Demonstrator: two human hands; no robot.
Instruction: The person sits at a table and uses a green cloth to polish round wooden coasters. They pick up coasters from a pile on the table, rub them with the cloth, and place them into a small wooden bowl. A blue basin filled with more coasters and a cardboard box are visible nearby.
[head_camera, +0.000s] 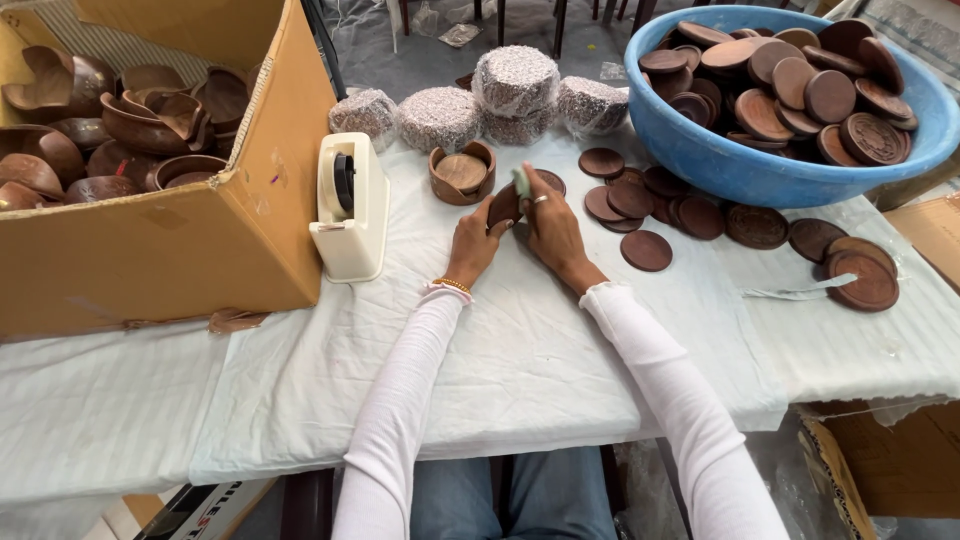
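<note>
Right now both of your hands meet at the middle of the white-cloth-covered surface (520, 360), and the thing between them is a round, dark brown wooden disc (503, 206); your left hand (474, 246) is closed on its near-left edge, holding it tilted up on edge rather than flat, so its face looks towards you and a little to the right; your right hand (551, 232) pinches a small pale green pad (522, 181) against the disc's far-right rim, fingers curled, a ring showing on one of them. So the disc sits directly between the hands, touching both, with neither hand nearer than the other. Just beyond it, far from you, stands a round brown wooden holder (462, 173) with a lighter disc lying inside; to the right lie loose dark wooden discs (646, 250) scattered flat on the cloth, near your right hand, and past them a big blue plastic basin (760, 170) heaped with more; to the left stands a cream tape dispenser (351, 208) beside a cardboard box (170, 250) of brown wooden bowls.
</note>
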